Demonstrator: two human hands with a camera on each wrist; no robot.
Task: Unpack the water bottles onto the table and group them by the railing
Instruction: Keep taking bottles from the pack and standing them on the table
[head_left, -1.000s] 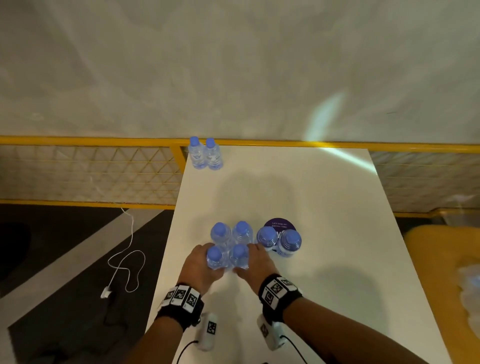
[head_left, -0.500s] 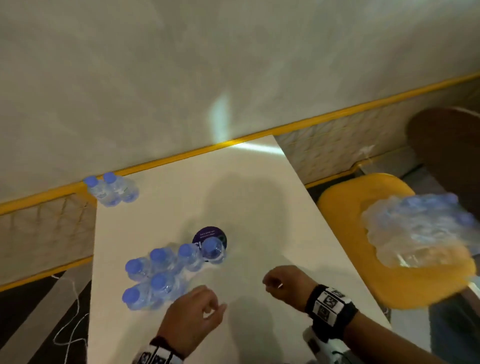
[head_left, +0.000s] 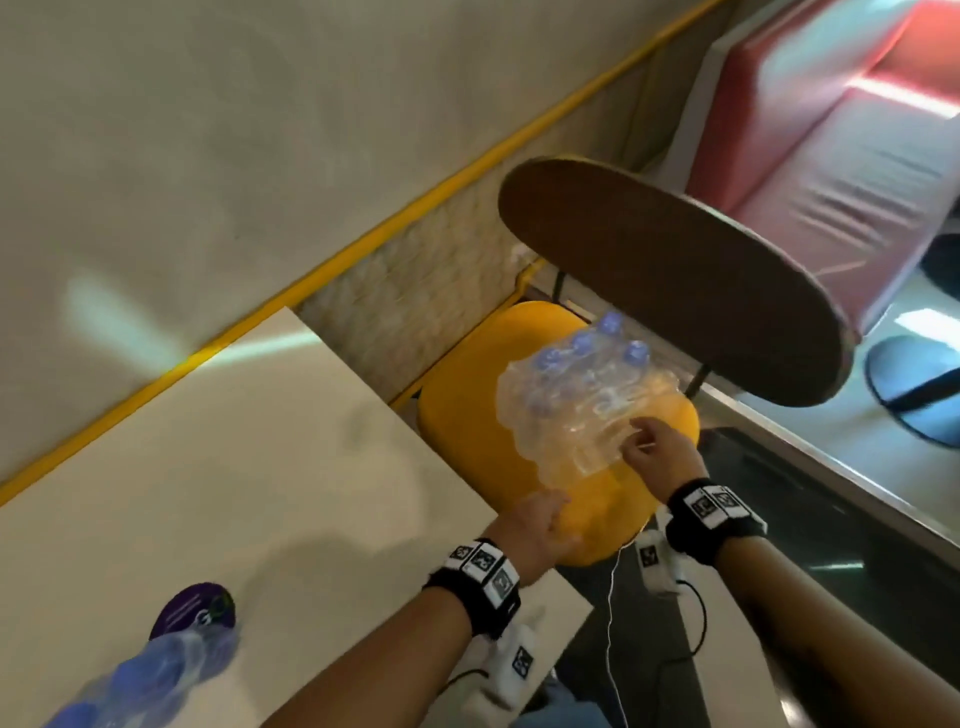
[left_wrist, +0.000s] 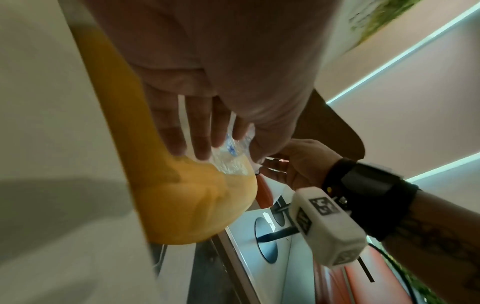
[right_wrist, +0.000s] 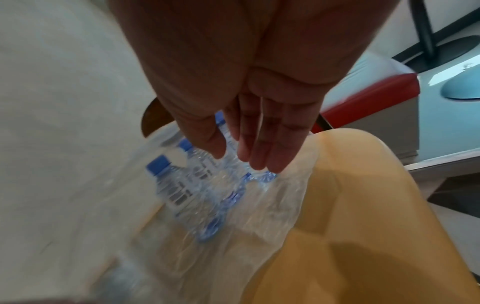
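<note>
While my head camera swings to the right of the bench (head_left: 218, 467), I count one shrink-wrapped pack of water bottles (head_left: 582, 400) lying on the one yellow chair seat (head_left: 467, 431) beside the bench. Through the clear, crinkled film I can make out three blue caps at the pack's far end in the head view; the rest blur together, so I cannot give a full count. The bottles are clear plastic with blue caps and pale printed labels, lying on their sides inside the wrap.

My right hand (head_left: 657, 452) is at the pack's near edge. From the head view I cannot tell whether it pinches the film; in the right wrist view the fingers (right_wrist: 262, 148) are straight and together, their tips at the wrap. My left hand (head_left: 535, 530) hovers over the front of the seat, just short of the pack, fingers (left_wrist: 200, 131) extended and slightly spread, holding nothing.

At the lower left corner of the head view a blurred cluster of loose bottles (head_left: 150, 675) stands on the bench, next to one round purple disc (head_left: 195, 610); their number is unclear. The yellow railing (head_left: 311, 275) runs along the bench's far edge. One dark brown chair back (head_left: 675, 280) rises behind the seat, and one red upholstered bench seat (head_left: 841, 119) sits beyond it.
</note>
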